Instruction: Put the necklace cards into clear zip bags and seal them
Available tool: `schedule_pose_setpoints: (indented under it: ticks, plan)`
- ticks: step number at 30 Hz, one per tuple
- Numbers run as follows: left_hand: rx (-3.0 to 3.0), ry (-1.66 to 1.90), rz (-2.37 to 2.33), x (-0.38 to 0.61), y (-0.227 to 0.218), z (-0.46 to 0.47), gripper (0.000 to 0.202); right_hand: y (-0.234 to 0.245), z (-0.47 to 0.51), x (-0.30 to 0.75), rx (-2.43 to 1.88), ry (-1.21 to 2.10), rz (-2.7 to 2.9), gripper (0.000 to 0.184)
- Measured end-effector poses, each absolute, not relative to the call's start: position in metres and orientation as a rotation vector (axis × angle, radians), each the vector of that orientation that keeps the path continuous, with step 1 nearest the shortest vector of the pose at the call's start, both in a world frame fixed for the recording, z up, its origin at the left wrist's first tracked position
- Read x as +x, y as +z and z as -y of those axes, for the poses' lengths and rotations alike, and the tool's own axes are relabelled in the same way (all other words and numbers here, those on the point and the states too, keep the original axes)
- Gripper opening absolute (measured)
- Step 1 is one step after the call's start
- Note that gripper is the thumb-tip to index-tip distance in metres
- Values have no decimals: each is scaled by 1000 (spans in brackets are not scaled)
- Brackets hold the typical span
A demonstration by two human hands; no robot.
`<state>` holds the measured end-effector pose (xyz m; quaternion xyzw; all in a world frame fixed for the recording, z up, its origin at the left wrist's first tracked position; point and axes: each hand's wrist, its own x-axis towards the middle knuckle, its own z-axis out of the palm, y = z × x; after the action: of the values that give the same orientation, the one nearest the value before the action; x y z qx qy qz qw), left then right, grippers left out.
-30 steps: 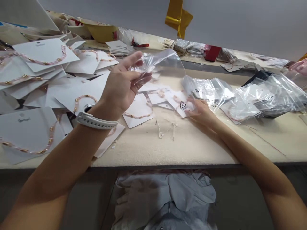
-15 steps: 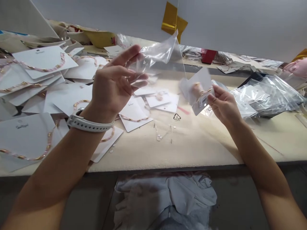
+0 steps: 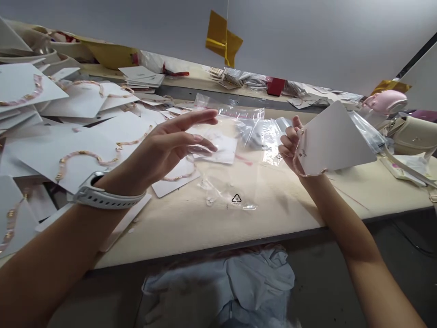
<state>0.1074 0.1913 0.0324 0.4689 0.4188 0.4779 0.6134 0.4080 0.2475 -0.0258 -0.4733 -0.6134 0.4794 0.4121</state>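
My left hand (image 3: 170,143) hovers over the table with its fingers stretched out and apart, holding nothing; a white watch band sits on the wrist. A clear plastic bag (image 3: 235,182) with a recycling mark lies flat on the table just right of that hand. My right hand (image 3: 290,143) is raised and closed on the edge of a white jewelry card (image 3: 336,141), tilted up, with a pink and gold bracelet hanging along its lower edge.
Many white cards with pink bracelets (image 3: 88,157) are heaped at the left. Clear bags (image 3: 269,132) lie in the middle and at the right. A pink object (image 3: 385,100) and a cream bag (image 3: 413,134) stand far right. The table edge (image 3: 239,243) runs near my lap.
My left hand let go of the clear bag, which now lies on the table, and opened. My right hand lifted a card with a bracelet. The view shifted right.
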Motion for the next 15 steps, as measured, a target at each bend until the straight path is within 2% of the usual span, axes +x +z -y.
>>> schedule_pose_setpoints:
  ticks: [4, 11, 15]
  plan:
    - [1133, 1036, -991, 108, 30, -190, 39, -25, -247, 408, -1067, 1302, 1557, 77]
    - [1219, 947, -1030, 107, 21, -190, 40, -12, -244, 399, -1256, 1483, 1549, 70]
    - [1227, 927, -1033, 107, 20, -190, 40, -18, -248, 394, -1263, 1491, 1421, 59]
